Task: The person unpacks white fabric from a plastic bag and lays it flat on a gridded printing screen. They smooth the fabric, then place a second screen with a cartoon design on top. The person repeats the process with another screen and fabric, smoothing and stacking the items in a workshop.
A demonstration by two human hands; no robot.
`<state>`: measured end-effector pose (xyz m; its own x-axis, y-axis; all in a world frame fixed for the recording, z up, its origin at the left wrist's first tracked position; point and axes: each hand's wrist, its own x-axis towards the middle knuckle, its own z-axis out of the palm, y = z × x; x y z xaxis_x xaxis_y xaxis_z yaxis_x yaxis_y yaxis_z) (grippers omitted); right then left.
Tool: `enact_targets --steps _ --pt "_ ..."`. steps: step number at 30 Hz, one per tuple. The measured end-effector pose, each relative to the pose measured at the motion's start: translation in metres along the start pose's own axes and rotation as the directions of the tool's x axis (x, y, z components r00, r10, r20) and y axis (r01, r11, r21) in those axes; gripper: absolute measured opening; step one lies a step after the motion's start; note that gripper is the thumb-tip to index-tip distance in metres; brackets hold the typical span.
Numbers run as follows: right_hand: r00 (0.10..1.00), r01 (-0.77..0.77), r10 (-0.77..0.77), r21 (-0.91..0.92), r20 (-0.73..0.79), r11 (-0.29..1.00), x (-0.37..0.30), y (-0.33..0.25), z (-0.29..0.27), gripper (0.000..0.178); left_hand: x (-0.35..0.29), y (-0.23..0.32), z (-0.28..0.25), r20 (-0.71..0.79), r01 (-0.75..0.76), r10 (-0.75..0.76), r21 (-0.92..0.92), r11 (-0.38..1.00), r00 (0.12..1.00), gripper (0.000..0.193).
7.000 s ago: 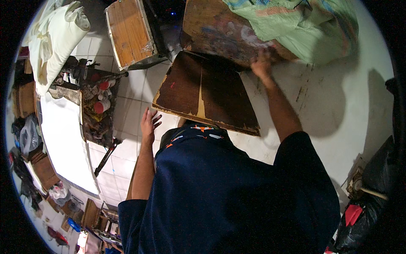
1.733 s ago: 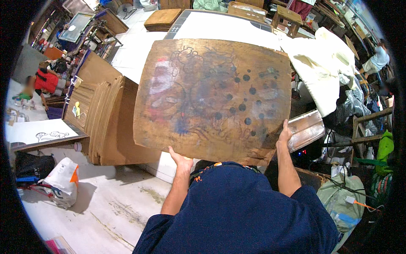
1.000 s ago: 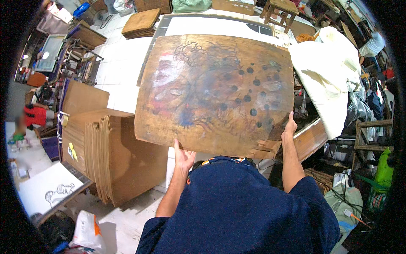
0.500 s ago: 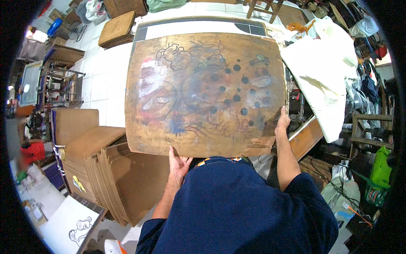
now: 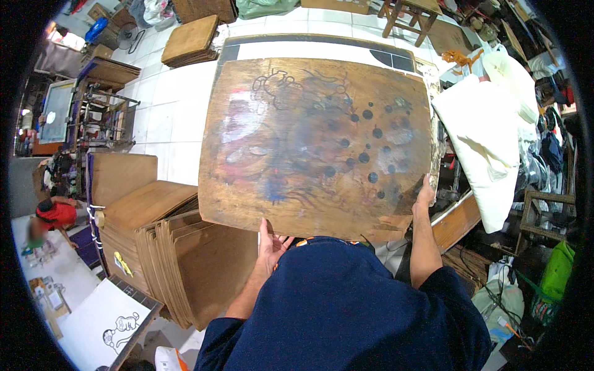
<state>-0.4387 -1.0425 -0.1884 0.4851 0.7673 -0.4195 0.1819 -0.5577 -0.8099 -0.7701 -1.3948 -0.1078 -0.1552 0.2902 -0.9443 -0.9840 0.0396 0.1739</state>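
Brown boards [image 5: 179,247] stand on edge in a stack at the left, leaning against each other, beside a white sheet [image 5: 105,321] with a line drawing. Just right of them the left hand [image 5: 270,244] grips the near edge of a wooden board [image 5: 315,145], thumb on top and fingers hidden beneath. This board is held up flat in front of the person, stained face upward, above the tiled floor [image 5: 167,120]. Its long axis runs left to right, the far edge pointing away toward a black-bordered white panel [image 5: 309,46]. Dark round spots and a faint line drawing mark its face. At its right edge the right hand [image 5: 424,193] clasps the near corner, fingers curled around the side. Further right, white cloth [image 5: 489,136] drapes over clutter.
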Motion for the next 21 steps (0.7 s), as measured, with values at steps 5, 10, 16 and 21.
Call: enact_targets --steps 5,10,16,21 --pt "0.988 -0.147 0.150 -0.063 0.039 0.987 0.001 -0.018 0.002 0.074 0.004 0.011 0.006 0.094 -0.039 0.036 0.037 0.999 0.995 0.071" --pt "0.999 -0.024 0.024 0.013 0.044 1.000 0.007 -0.030 0.014 0.068 0.011 0.018 0.015 0.176 -0.102 0.086 0.080 0.992 0.981 0.073" --pt "0.998 0.029 -0.034 0.098 0.052 0.995 0.005 -0.050 0.049 0.065 0.029 0.036 0.033 0.145 -0.172 0.164 0.047 0.984 0.976 0.066" --pt "0.980 -0.052 0.021 0.151 0.199 0.987 0.006 -0.066 0.071 0.072 0.033 0.060 0.047 0.195 -0.231 0.219 0.042 0.972 0.956 0.065"
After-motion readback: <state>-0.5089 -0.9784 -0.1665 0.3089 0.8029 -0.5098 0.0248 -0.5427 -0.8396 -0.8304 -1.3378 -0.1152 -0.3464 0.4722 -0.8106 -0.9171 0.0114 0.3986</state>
